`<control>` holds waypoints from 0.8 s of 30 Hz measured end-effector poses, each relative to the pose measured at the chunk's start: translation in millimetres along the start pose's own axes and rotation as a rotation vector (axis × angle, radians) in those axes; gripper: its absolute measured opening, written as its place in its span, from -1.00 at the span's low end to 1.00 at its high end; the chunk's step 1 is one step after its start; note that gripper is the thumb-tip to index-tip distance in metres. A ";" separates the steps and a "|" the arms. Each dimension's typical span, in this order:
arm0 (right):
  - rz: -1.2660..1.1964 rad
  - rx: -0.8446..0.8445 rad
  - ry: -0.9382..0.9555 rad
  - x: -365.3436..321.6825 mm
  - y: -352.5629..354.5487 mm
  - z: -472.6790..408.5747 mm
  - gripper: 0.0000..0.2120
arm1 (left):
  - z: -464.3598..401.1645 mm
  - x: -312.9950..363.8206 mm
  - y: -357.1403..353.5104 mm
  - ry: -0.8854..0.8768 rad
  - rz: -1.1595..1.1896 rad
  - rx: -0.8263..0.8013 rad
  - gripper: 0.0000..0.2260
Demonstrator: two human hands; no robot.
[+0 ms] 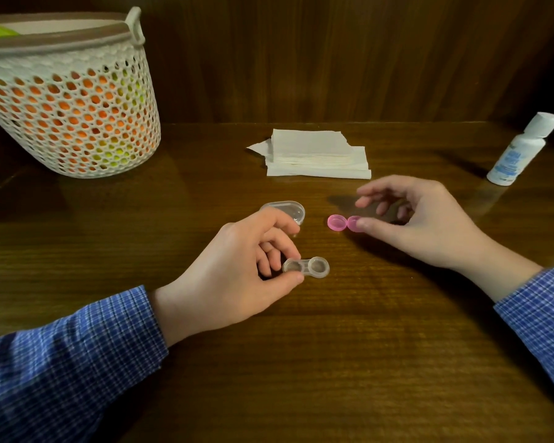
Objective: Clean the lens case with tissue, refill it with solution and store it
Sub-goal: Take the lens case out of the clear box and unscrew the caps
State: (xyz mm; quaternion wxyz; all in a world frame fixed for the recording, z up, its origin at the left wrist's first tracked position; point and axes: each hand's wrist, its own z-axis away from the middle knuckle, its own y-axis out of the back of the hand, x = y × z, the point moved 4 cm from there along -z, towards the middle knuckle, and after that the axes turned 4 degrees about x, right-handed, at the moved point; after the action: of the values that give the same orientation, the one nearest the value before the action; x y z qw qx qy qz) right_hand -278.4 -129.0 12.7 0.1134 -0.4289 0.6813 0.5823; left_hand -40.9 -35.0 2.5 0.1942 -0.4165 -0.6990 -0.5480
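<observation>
A clear two-well lens case (311,267) lies on the wooden table (349,362) with both wells uncapped. My left hand (237,266) pinches its left well between thumb and fingers. Two pink caps (337,222) lie side by side further back. My right hand (422,219) hovers over the right cap, its thumb tip touching it and the fingers loosely curled above. A stack of white tissues (317,155) sits behind the hands. At the far right stands a white solution bottle (518,151), cap on.
A clear oval storage box (285,210) lies just behind my left hand. A white mesh basket (74,100) with orange and green contents stands at the back left. A dark wooden wall closes off the table's far edge.
</observation>
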 end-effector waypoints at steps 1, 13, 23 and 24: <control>-0.029 0.032 0.034 -6.1 2.3 2.7 -0.59 | 0.1 0.0 0.3 -0.002 0.001 0.002 -0.56; -0.099 -0.276 0.239 -54.0 -35.0 30.0 -0.58 | 1.5 0.4 0.8 -0.027 0.040 0.013 -0.52; -0.165 -0.203 0.230 -70.4 -27.5 33.8 -0.52 | 3.4 3.4 8.5 -0.020 0.180 0.011 -0.47; -0.165 -0.192 0.224 -74.2 -26.2 33.8 -0.53 | 4.4 4.5 10.8 -0.008 0.206 0.006 -0.44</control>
State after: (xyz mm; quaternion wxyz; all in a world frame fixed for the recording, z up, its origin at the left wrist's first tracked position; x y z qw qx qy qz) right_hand -226.3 -64.2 33.0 0.0428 -0.5545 0.5932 0.5821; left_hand -34.1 -28.7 10.9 0.2477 -0.4879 -0.6548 -0.5214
